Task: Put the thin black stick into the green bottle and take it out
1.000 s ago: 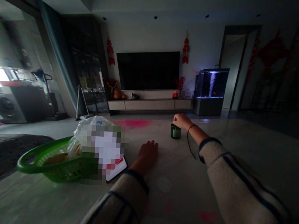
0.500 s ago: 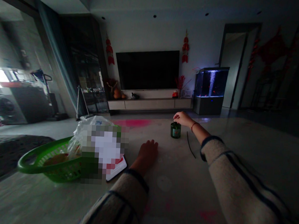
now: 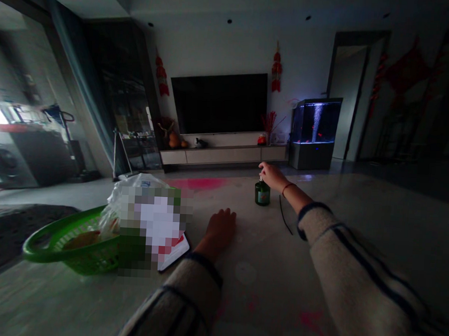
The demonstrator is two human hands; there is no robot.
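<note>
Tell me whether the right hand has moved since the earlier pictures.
Yes: the right hand has risen slightly, judged against the TV cabinet, and now sits higher above the green bottle.

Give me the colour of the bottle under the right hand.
The bottle is dark green; it shows best in the head view.

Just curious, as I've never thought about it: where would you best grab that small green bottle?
Probably around its wide body, coming from the side: the green bottle stands upright, and its neck is narrow and short, with the right hand at the top.
</note>
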